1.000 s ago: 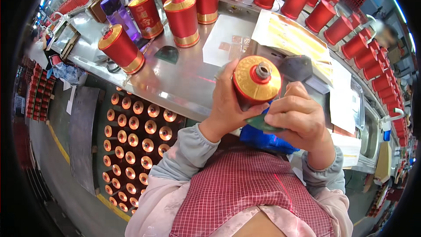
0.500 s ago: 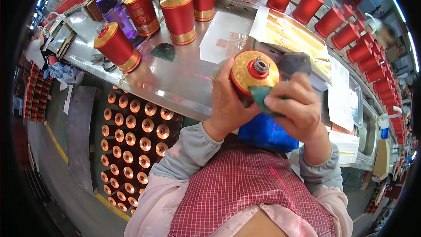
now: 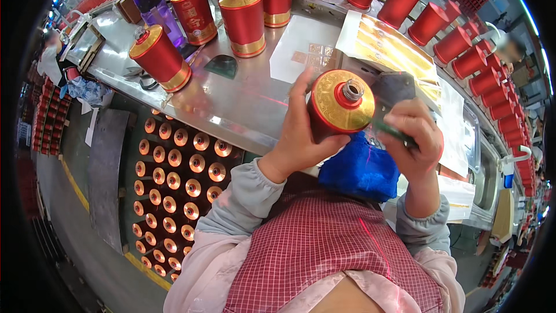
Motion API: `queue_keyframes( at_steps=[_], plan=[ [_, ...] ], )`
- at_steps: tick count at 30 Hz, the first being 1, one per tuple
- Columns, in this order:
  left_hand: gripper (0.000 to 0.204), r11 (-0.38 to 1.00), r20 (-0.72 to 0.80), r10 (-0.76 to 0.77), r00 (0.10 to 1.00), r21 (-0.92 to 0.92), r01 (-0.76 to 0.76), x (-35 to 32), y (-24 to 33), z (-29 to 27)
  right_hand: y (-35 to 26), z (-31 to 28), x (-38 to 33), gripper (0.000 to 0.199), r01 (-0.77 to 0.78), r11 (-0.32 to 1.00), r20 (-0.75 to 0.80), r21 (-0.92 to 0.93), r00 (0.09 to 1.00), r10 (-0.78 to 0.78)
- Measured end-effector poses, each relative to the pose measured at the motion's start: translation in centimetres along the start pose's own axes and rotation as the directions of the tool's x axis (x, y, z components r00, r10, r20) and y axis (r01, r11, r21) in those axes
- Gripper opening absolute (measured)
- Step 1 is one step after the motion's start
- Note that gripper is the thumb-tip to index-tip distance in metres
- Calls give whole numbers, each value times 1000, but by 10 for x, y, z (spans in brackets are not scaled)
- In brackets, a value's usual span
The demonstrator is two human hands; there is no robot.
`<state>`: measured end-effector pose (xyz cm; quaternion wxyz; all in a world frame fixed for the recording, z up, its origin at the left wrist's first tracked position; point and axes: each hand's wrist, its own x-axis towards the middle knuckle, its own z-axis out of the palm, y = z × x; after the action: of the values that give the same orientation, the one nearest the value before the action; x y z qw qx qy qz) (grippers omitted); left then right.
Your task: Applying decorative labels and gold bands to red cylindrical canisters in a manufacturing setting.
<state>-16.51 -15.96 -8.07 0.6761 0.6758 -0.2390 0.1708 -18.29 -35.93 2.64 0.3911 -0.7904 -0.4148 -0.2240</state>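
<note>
My left hand (image 3: 301,142) is wrapped around a red bottle (image 3: 334,104) with a patterned gold shoulder and a clear, uncapped neck. The bottle is tilted, its mouth toward me. My right hand (image 3: 416,133) is closed on a thin green scraper (image 3: 395,131), seen nearly edge-on at the bottle's right side; whether it touches the bottle I cannot tell. Below the bottle a bright blue cloth (image 3: 359,169) hangs at the table edge. A second dark green scraper (image 3: 222,66) lies on the metal table (image 3: 185,107).
Several red-and-gold bottles (image 3: 242,23) stand at the back left beside a purple bottle (image 3: 163,20). Gold label sheets (image 3: 399,49) and a white sheet (image 3: 289,52) lie beyond my hands. More red bottles (image 3: 452,43) line the right. A crate of bottles (image 3: 174,179) sits lower left.
My right hand has pulled the green scraper right, off the front of the bottle's gold shoulder, and turned it edge-on. The bottle has moved slightly right and down in view, still in my left hand.
</note>
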Motion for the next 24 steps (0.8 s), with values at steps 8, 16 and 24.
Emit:
queue_keyframes(
  at_steps=[8, 16, 24],
  plan=[
    [74, 840, 103, -258, 961, -468, 275, 14, 22, 2, 7, 10, -7, 31, -44, 984, -94, -173, 995, 28],
    [68, 713, 135, -324, 936, -616, 335, 13, 25, -2, 6, 14, -9, 31, -53, 989, -113, -140, 993, 37],
    [64, 746, 136, -289, 948, -588, 312, 12, 25, -4, 7, 17, -12, 31, -47, 989, -129, -138, 991, 30]
  ],
)
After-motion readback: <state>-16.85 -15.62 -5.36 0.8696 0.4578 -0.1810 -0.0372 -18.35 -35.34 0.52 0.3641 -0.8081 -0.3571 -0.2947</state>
